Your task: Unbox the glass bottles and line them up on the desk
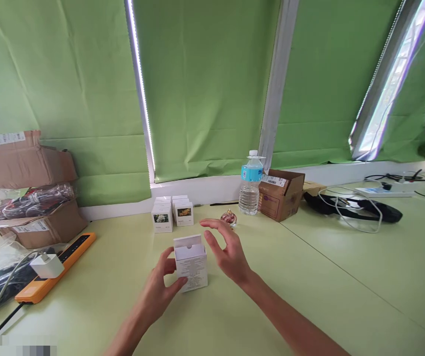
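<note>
A small white carton (193,271) with fine print on its front stands upright on the table, its top flap raised. My left hand (162,284) grips the carton from the left, with the thumb on its front and the fingers at its side. Just right of the carton's top, my right hand (227,247) hovers with thumb and fingers apart and nothing in them. Behind its fingertips lies a round, clear ornament (229,218) with a gold top and pinkish contents. What is inside the carton cannot be seen.
Two rows of white boxes (162,222) with flower pictures stand at the back. A water bottle (250,190) and an opened cardboard box (281,195) are right of them. On the left lie an orange power strip (58,264) and stacked cartons (23,165); a black strap (353,207) lies right.
</note>
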Demonstrator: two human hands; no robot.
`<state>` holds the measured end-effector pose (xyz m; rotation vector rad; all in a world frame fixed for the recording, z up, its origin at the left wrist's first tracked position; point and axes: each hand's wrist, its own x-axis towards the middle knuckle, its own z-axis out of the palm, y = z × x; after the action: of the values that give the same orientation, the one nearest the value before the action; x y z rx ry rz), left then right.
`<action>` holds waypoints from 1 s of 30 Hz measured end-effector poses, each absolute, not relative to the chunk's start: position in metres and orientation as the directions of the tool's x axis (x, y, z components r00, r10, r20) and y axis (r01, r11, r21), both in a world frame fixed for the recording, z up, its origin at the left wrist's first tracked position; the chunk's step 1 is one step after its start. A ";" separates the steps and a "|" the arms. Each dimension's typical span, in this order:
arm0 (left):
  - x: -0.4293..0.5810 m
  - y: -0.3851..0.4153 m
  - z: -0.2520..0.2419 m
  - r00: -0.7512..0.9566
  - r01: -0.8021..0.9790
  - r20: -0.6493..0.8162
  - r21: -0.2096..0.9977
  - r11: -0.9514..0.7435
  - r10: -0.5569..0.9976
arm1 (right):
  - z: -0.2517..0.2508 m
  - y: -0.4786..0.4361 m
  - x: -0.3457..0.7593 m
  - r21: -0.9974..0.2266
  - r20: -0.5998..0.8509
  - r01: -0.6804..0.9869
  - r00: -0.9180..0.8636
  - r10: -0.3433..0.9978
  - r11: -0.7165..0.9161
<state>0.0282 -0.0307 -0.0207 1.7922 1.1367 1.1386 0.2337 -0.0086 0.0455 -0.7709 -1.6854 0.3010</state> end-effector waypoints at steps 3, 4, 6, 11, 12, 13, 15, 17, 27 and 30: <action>0.031 -0.028 -0.026 0.261 0.296 0.237 0.903 -0.311 0.936 | 0.042 0.003 0.242 -0.635 0.749 0.344 0.058 0.660 0.692; 0.031 -0.027 -0.027 0.251 0.303 0.235 0.902 -0.307 0.939 | 0.040 0.009 0.247 -0.660 0.736 0.346 0.118 0.667 0.667; 0.029 -0.023 -0.031 0.215 0.329 0.239 0.895 -0.300 0.947 | 0.038 0.022 0.259 -0.722 0.688 0.333 0.256 0.679 0.606; 0.016 -0.010 -0.043 0.135 0.405 0.259 0.867 -0.291 0.957 | 0.022 0.059 0.295 -0.808 0.589 0.352 0.459 0.665 0.473; 0.013 -0.008 -0.045 0.128 0.405 0.262 0.867 -0.291 0.957 | 0.016 0.065 0.301 -0.812 0.583 0.367 0.466 0.666 0.454; 0.011 -0.007 -0.046 0.121 0.400 0.262 0.870 -0.289 0.957 | 0.009 0.071 0.306 -0.815 0.577 0.383 0.465 0.672 0.434; 0.009 -0.004 -0.048 0.099 0.382 0.255 0.883 -0.273 0.962 | -0.007 0.081 0.312 -0.819 0.562 0.423 0.457 0.689 0.387; 0.007 -0.002 -0.049 0.076 0.371 0.247 0.892 -0.257 0.966 | -0.022 0.091 0.315 -0.823 0.539 0.461 0.444 0.716 0.333; 0.000 0.008 -0.055 0.124 0.348 0.264 0.891 -0.291 0.957 | -0.059 0.148 0.299 -0.835 0.462 0.525 0.505 0.729 0.166; 0.000 0.009 -0.056 0.115 0.331 0.258 0.901 -0.281 0.959 | -0.062 0.160 0.296 -0.852 0.431 0.507 0.536 0.726 0.131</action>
<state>0.0004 0.0087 -0.0564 1.7132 1.2662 1.1720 0.2965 0.1601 -0.0622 -1.5219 -1.1023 0.2180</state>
